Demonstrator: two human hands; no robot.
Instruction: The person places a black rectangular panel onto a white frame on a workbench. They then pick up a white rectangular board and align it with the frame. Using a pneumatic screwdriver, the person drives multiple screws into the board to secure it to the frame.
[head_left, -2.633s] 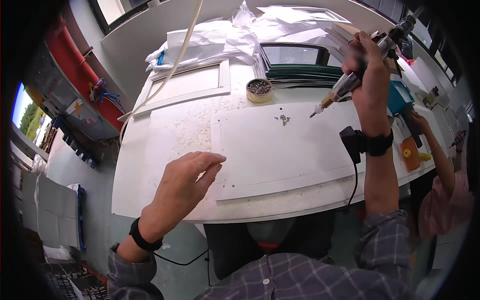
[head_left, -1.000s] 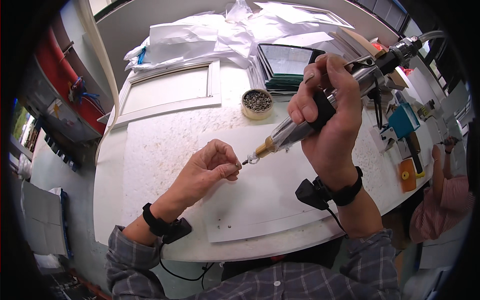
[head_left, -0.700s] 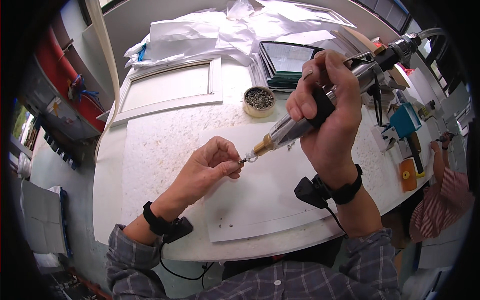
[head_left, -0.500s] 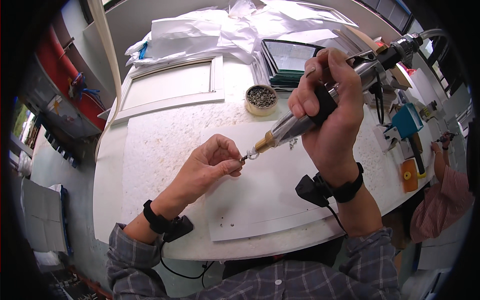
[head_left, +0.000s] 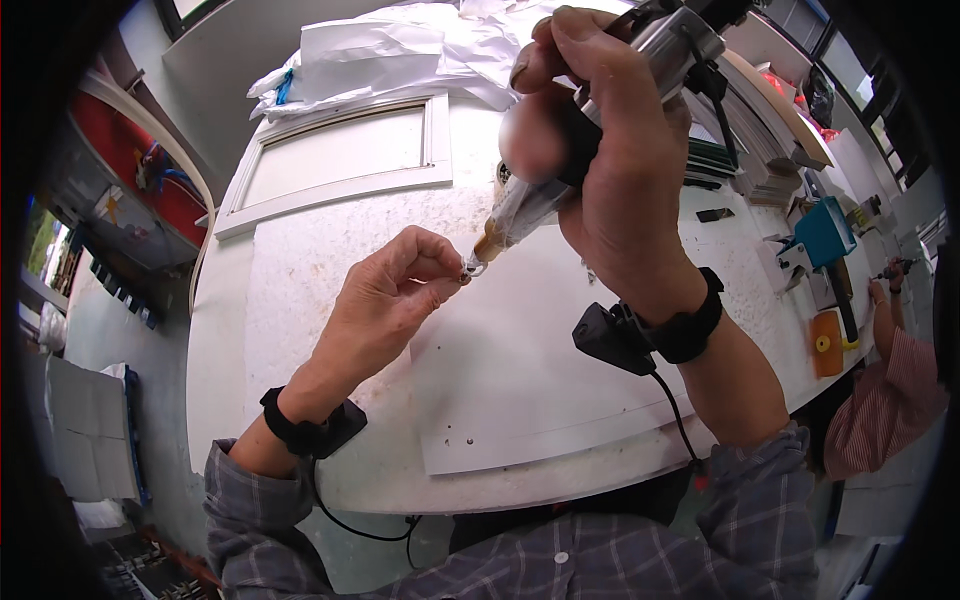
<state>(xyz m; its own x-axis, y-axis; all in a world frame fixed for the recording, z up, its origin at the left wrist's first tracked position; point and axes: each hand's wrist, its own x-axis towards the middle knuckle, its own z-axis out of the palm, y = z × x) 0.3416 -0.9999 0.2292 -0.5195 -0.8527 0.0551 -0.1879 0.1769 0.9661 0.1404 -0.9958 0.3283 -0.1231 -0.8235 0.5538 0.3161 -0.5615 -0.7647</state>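
Note:
My right hand (head_left: 630, 170) is wrapped round the body of an inline power screwdriver (head_left: 523, 212), which slants down to the left. Its front is clear and wrapped, with a brass-coloured collar near the tip. At that tip, the thumb and fingertips of my left hand (head_left: 380, 300) pinch a small dark screw (head_left: 466, 277), mostly covered by the fingers. Both hands are above a white sheet (head_left: 540, 390) on the table. Behind the screwdriver, only a sliver of a round tub (head_left: 502, 174) shows.
A white rectangular frame (head_left: 238, 207) lies at the back left, before crumpled white wrapping (head_left: 370, 55). Stacked panels (head_left: 765, 185) stand at the back right. Nearer are a teal tool (head_left: 825, 235) and an orange object (head_left: 827, 343). A co-worker's striped sleeve (head_left: 885, 405) shows at far right.
Both hands and the screwdriver have moved up and slightly left together. The screwdriver now hides most of the tub. My left fingers still pinch at the tip.

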